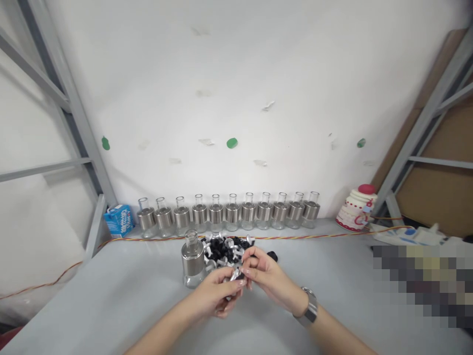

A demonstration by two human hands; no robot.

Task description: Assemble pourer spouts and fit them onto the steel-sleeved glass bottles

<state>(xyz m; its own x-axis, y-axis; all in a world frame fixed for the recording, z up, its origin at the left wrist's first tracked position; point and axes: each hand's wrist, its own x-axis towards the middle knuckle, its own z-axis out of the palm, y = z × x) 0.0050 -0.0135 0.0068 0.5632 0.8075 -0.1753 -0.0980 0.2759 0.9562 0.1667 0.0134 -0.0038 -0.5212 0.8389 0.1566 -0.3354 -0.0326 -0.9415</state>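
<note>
My left hand (214, 292) is closed around a small black-and-silver part (236, 273), which its fingers partly cover. The fingertips of my right hand (269, 272) pinch at the upper end of that same part. Just beyond both hands lies a loose pile of black and silver-white parts (223, 249). Left of the pile stands an upright glass bottle (193, 261) with a brushed metal band around its body and an open neck. A watch (309, 306) with a metal band is on my right wrist.
Along the wall runs a row of several similar banded glass bottles (232, 213). A blue drink carton (118, 221) is at the left end, a white-and-red jar (356, 208) at the right. A twisted red-yellow wire (295, 237) crosses the grey table (121, 291). One black piece (272, 256) lies apart from the pile.
</note>
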